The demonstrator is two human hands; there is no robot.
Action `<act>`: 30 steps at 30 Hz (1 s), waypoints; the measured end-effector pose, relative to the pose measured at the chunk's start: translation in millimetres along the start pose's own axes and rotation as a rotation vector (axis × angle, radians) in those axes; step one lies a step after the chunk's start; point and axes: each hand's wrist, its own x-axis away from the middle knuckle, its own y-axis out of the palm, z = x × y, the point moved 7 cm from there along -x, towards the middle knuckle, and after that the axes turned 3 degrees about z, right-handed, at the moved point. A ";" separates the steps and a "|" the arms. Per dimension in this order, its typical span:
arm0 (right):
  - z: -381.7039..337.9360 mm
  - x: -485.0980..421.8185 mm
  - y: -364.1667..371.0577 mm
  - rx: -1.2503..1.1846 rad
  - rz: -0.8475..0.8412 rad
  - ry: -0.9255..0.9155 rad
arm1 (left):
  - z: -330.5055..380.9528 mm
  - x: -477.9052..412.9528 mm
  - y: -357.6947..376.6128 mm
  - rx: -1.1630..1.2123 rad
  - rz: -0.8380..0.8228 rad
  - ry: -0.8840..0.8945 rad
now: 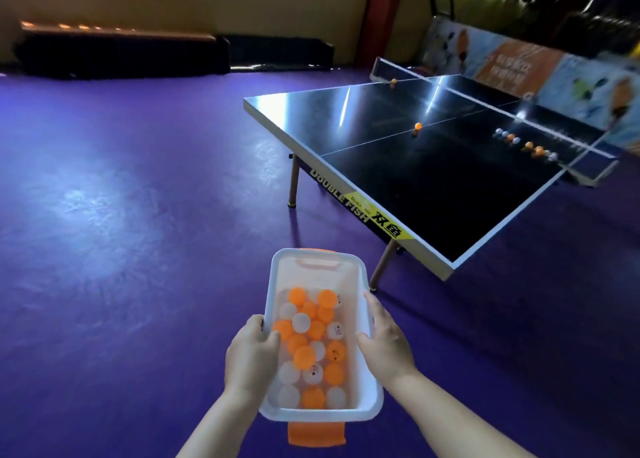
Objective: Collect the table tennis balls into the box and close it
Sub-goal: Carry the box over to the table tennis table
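Purple floor (138,215); blurred table (433,187) holds perhaps ten balls (539,150).
Light, stiff box (329,413): left hand (251,353) and right hand (386,343) grip its long rims.

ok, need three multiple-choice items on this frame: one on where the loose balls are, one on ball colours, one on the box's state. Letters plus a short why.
1. The loose balls lie: A on the floor; B on the table; C in a hand.
2. The boxed balls are: A all white; B yellow and blue; C orange and white.
3. The box is: A open, gripped by the left hand and right hand; B lidded on the floor; C open on the table.

Answers: 1 B, a row and two singles sit on the dark top. 2 C, both colours lie mixed inside. 3 A, no lid covers it and a hand clasps each long side.
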 end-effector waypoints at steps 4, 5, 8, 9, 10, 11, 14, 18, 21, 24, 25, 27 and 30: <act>23.6 -17.7 -31.8 -0.065 0.055 0.052 | 32.8 -15.5 34.3 -0.011 -0.047 0.026; 30.8 -24.2 -40.3 -0.070 0.069 0.063 | 43.2 -18.9 44.6 -0.010 -0.055 0.039; 54.3 -47.6 -68.4 -0.090 0.108 0.084 | 76.5 -30.0 79.2 -0.007 -0.075 0.080; 63.3 -55.9 -78.4 -0.102 0.115 0.098 | 88.1 -33.8 92.3 -0.011 -0.083 0.094; 73.6 -65.0 -88.9 -0.114 0.121 0.113 | 100.3 -37.4 106.7 -0.012 -0.089 0.108; 85.4 -74.8 -99.2 -0.122 0.125 0.126 | 113.2 -40.7 121.8 -0.012 -0.088 0.122; 121.7 -109.1 -132.9 -0.138 0.119 0.163 | 151.8 -50.7 168.2 -0.002 -0.080 0.141; 162.2 -154.2 -181.1 -0.143 0.116 0.197 | 195.5 -63.7 231.1 0.004 -0.094 0.128; 188.2 -189.2 -208.9 -0.122 0.099 0.227 | 221.9 -76.5 271.9 0.004 -0.106 0.131; 205.9 -219.6 -224.4 -0.136 0.081 0.246 | 242.6 -93.8 302.3 -0.010 -0.120 0.154; 209.3 -228.7 -228.1 -0.137 0.083 0.250 | 248.9 -100.8 310.0 -0.014 -0.124 0.165; 214.2 -247.2 -232.1 -0.149 0.085 0.258 | 260.0 -117.8 322.6 -0.011 -0.130 0.175; 220.0 -279.1 -229.3 -0.157 0.081 0.297 | 271.0 -149.0 339.3 -0.007 -0.153 0.180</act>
